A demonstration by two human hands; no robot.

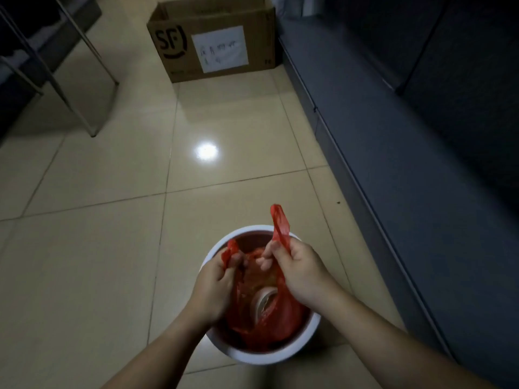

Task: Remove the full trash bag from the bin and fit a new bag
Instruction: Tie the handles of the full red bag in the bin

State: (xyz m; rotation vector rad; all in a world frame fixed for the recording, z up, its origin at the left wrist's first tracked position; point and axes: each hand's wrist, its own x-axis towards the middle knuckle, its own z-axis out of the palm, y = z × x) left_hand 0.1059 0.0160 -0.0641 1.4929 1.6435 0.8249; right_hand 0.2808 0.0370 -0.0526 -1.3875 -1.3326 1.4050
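Note:
A round white bin stands on the tiled floor just below me. Inside it sits a full red trash bag with a pale round container showing through the plastic. My left hand grips the bag's left handle at the bin's left rim. My right hand grips the right handle, whose red loop sticks up above my fingers. Both handles are drawn toward the middle over the bag. No new bag is in sight.
A brown cardboard box with a white label stands on the floor ahead. Metal chair or table legs are at the upper left. A dark grey cabinet front runs along the right side.

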